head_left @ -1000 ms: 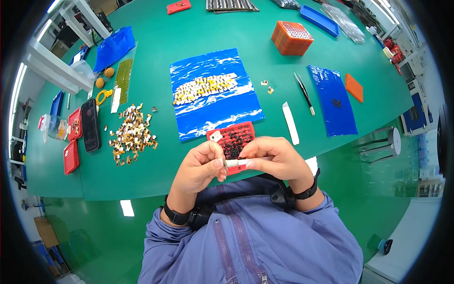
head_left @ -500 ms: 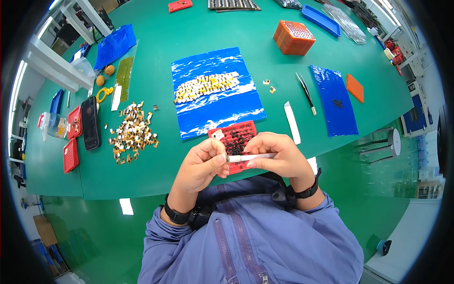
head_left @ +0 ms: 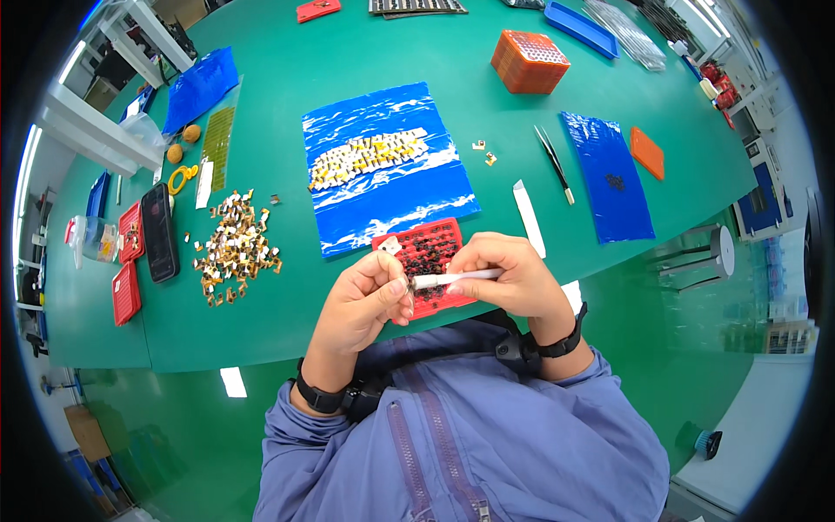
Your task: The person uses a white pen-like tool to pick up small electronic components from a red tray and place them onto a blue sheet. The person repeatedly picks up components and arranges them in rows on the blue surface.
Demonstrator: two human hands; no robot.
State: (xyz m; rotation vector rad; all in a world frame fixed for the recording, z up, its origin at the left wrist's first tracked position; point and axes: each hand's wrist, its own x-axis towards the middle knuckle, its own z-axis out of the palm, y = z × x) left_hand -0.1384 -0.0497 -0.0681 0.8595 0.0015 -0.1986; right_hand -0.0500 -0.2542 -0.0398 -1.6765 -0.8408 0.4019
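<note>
My right hand (head_left: 506, 271) grips a slim white pen-like stick (head_left: 454, 277), held nearly level and pointing left. The stick's tip meets the fingertips of my left hand (head_left: 369, 291), which are pinched together around something too small to make out. Both hands are above a red tray (head_left: 450, 233) with rows of small black parts (head_left: 426, 252). At the tray's upper left corner sits a small white piece (head_left: 390, 246). Beyond it lies a blue sheet (head_left: 348, 224) bearing a cluster of small white-and-yellow parts (head_left: 370, 158).
To the left are a pile of small gold-and-white parts (head_left: 235, 248), a phone (head_left: 159, 232) and red trays (head_left: 126, 294). Tweezers (head_left: 555, 165), a white strip (head_left: 528, 218), another blue sheet (head_left: 622, 209) and an orange box stack (head_left: 529, 63) lie to the right.
The whole view has shifted slightly. Both hands keep the same hold, and the white stick stays against my left fingertips, tilted a little differently.
</note>
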